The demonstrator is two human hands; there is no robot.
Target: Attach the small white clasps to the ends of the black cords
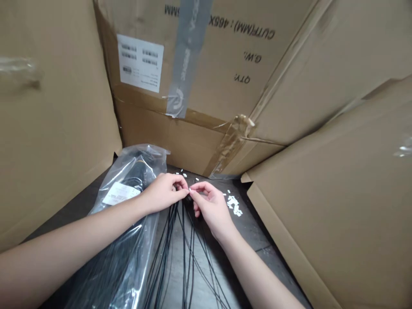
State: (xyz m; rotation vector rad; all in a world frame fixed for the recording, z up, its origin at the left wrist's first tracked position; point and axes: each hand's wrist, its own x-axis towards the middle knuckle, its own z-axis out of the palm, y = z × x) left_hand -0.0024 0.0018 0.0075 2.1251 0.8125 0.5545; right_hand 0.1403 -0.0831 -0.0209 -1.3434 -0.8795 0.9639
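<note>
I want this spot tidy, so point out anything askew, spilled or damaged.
The back box stands with its print upside down, and the brown tape low on it looks crumpled. White pieces lie scattered beside the right hand, perhaps spilled, perhaps just set out.

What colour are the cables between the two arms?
Black; the cables show best in the head view.

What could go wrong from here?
1. The small white piece at the fingertips is tiny, so it could slip from the right hand.
2. The loose white pieces lie close beside that hand; a sideways brush might scatter them.
3. The black cords cross between the forearms and may tangle.
</note>
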